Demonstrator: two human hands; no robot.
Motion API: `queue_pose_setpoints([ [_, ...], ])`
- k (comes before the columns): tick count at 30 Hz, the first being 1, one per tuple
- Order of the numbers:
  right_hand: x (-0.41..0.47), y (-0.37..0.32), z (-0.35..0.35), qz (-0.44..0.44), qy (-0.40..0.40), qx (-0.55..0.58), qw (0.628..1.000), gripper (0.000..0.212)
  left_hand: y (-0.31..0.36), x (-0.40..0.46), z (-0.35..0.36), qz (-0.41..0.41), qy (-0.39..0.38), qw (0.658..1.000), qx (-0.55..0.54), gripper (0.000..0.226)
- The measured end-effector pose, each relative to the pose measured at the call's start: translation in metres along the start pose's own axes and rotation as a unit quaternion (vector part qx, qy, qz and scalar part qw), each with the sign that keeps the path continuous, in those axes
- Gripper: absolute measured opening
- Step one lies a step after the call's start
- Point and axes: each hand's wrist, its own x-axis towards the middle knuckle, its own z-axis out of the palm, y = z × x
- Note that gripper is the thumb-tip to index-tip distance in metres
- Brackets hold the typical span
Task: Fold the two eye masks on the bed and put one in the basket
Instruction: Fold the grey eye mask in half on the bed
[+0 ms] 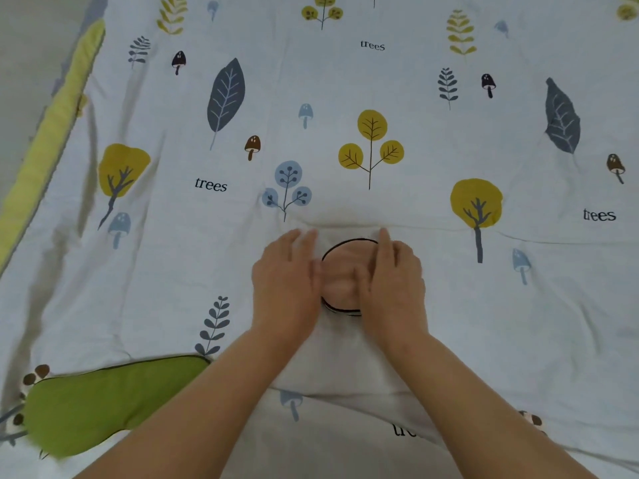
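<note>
A pink eye mask (340, 271) with a dark piped edge lies folded into a rounded shape on the bed, in the middle of the view. My left hand (287, 285) rests flat on the sheet against its left side, fingers apart. My right hand (394, 281) lies over its right half, fingers pressing down on the fabric. A green eye mask (100, 402) lies spread out flat at the lower left, partly behind my left forearm. No basket is in view.
The bed (449, 305) is covered by a pale sheet printed with trees, leaves and mushrooms. A yellow-green border strip (45, 143) runs along the left edge, with bare floor beyond it.
</note>
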Motion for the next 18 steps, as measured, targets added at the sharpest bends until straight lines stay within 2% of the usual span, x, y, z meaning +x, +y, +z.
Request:
queue_pose_setpoints([
  [2,-0.005,0.006,0.011,-0.046,-0.019,-0.077,0.996,0.064,0.001,-0.007,0.014,0.067,-0.074,0.994,0.054,0.053],
  [5,-0.006,0.021,0.021,-0.070,-0.051,-0.147,0.985,0.067,-0.015,-0.009,0.033,0.074,-0.168,0.974,0.132,0.056],
  [9,-0.001,0.024,0.016,-0.091,-0.057,-0.155,0.982,0.065,-0.016,-0.008,0.035,0.071,-0.150,0.976,0.139,0.057],
  [12,-0.001,0.023,0.002,-0.069,0.016,-0.091,0.993,0.053,-0.002,-0.002,0.026,0.024,-0.072,0.990,0.122,0.048],
  [13,-0.001,0.023,-0.003,-0.040,0.033,-0.056,0.997,0.049,0.002,0.001,0.022,-0.009,-0.072,0.989,0.129,0.044],
  [16,-0.001,0.021,-0.011,0.059,-0.005,0.044,0.997,0.043,0.012,0.010,0.017,-0.081,-0.128,0.978,0.145,0.036],
  [18,0.000,0.020,-0.014,0.075,-0.044,0.082,0.993,0.033,0.019,0.014,0.016,-0.097,-0.163,0.978,0.086,0.028],
])
